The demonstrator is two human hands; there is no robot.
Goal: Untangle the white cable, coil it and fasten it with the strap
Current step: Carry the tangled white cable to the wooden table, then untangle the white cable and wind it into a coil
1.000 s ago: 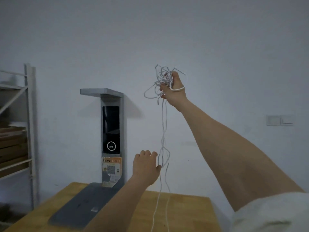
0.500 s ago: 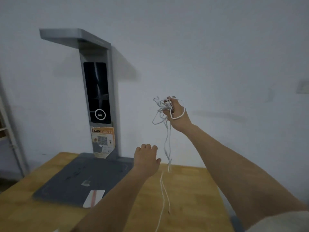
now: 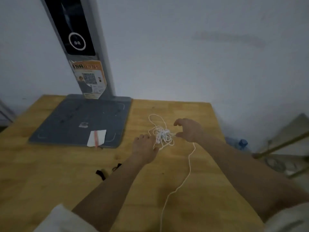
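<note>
while the white cable (image 3: 161, 135) lies tangled on the wooden table (image 3: 50, 173), the left hand (image 3: 145, 150) rests beside it, fingers relaxed, and the right hand (image 3: 189, 130) hovers loosely spread, holding nothing.

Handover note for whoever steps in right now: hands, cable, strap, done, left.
Left hand: fingers on the near-left edge of the white cable; whether it pinches a strand, I cannot tell.
Right hand: open, curved over the tangle's right side, grip not closed on anything.
Cable: knotted clump lying on the wooden table; one loop reaches toward the wall, a long tail runs toward the near edge.
Black strap: on the table, left of the left forearm, untouched.
Done: nothing visible.
Left: untangle, coil, strap.
</note>
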